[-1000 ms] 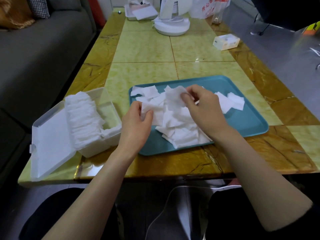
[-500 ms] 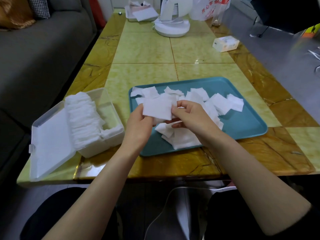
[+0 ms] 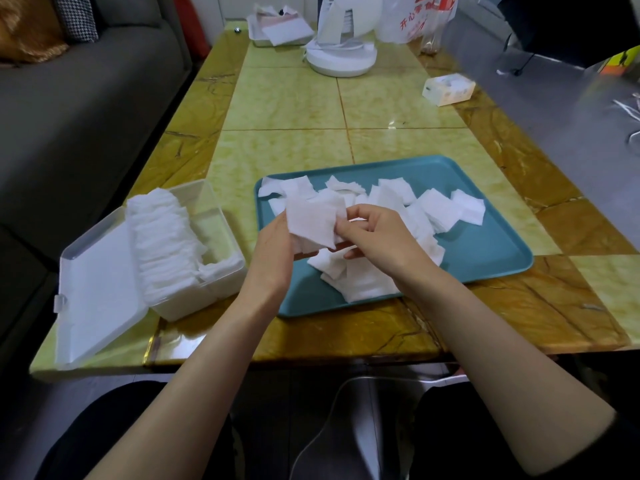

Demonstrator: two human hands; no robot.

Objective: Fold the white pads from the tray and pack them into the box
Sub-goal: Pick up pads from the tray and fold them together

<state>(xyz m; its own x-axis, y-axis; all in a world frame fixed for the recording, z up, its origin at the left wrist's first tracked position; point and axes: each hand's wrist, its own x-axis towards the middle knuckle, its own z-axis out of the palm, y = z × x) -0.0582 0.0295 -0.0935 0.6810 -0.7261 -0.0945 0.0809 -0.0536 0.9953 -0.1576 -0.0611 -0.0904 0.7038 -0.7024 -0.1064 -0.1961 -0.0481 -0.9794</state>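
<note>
A teal tray [image 3: 485,251] lies on the table in front of me, with several loose white pads [image 3: 440,209] heaped in it. Above its left part I hold one white pad [image 3: 313,218] between both hands. My left hand [image 3: 273,251] grips its left edge and my right hand [image 3: 377,233] pinches its right edge. To the left stands a clear plastic box [image 3: 207,202] with its lid [image 3: 97,292] swung open; a row of folded pads [image 3: 162,237] fills it.
A white round appliance [image 3: 341,57], a small tray of papers [image 3: 277,29] and a plastic bag [image 3: 415,19] stand at the table's far end. A small white carton [image 3: 448,88] sits far right. A grey sofa [image 3: 69,109] runs along the left.
Both hands lifted one pad off the heap and brought it up over the tray's left part. The pad is now more tilted and gathered between the fingers.
</note>
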